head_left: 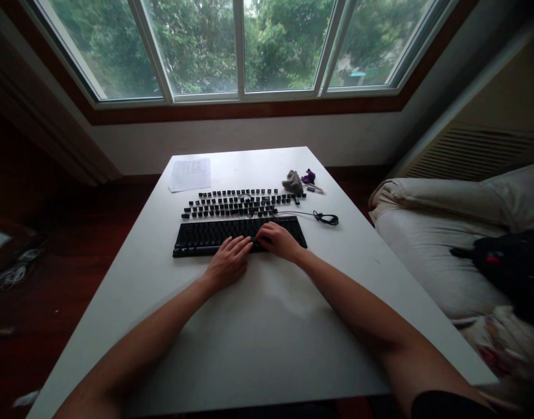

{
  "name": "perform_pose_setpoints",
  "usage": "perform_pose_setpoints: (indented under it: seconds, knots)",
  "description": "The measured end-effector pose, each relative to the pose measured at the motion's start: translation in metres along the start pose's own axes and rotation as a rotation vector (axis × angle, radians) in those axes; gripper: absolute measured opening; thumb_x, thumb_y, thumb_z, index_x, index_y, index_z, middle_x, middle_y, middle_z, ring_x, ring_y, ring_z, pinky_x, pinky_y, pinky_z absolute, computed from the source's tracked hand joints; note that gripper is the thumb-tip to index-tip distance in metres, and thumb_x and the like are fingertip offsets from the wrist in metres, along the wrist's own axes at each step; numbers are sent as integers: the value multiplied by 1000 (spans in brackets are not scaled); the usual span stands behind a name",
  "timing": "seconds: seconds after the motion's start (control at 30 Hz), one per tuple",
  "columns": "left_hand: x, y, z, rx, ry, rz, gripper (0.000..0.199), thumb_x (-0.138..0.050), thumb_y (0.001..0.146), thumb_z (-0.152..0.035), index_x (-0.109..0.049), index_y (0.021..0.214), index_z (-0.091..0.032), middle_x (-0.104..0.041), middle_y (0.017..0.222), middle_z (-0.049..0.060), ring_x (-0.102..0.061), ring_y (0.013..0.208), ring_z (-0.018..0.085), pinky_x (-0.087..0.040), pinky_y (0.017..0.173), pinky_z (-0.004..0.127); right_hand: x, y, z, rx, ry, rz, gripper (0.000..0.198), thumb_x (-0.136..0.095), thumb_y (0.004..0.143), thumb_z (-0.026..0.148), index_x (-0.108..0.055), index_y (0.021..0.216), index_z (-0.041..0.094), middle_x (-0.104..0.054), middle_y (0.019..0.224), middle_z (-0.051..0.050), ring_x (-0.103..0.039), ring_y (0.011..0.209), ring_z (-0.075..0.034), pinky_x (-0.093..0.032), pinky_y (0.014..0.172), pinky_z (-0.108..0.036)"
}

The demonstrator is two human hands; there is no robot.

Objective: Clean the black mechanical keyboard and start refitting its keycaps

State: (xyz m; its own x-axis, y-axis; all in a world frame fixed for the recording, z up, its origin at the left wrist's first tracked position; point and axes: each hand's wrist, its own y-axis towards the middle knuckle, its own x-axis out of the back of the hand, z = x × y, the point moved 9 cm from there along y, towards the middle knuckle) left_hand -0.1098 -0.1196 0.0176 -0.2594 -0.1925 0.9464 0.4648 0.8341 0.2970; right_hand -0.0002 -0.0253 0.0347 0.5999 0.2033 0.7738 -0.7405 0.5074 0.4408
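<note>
A black keyboard [197, 235] lies on the white table in front of me. My left hand [229, 259] rests on its front edge, fingers stretched out and holding nothing visible. Close beside it, my right hand [278, 240] has its fingers curled and pinched together over the keyboard's right half. Whatever lies between those fingertips is too small and hidden to make out. Just beyond the keyboard, loose black keycaps [219, 207] are laid out in several rows. A black cable [326, 217], bundled in a loop, extends to the right.
On the white table [258, 337], a printed sheet [191, 174] lies at the back left. A grey cloth [292, 182], a purple cloth [309, 176] and some slim tools [314, 189] sit at the back right. A sofa [424, 250] with a black bag [511, 267] stands right of the table.
</note>
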Motion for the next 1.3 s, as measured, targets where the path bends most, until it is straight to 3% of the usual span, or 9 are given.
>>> perform_pose_setpoints:
  seconds: [0.3, 1.3]
  knots:
    - [-3, 2, 0, 44, -19, -3, 60, -51, 92, -23, -43, 152, -20, -48, 153, 9, -39, 144, 29, -24, 123, 53, -7, 0, 1, 3, -51, 45, 11, -61, 91, 13, -68, 88, 22, -67, 91, -6, -56, 93, -23, -48, 87, -36]
    - [5, -5, 22, 141, 6, -66, 54, -55, 92, -24, -50, 146, -24, -47, 153, 10, -42, 141, 28, -27, 122, 52, -6, -1, 19, 55, -227, 7, 10, -61, 92, 17, -70, 92, 20, -64, 87, -6, -52, 88, -22, -44, 81, -34]
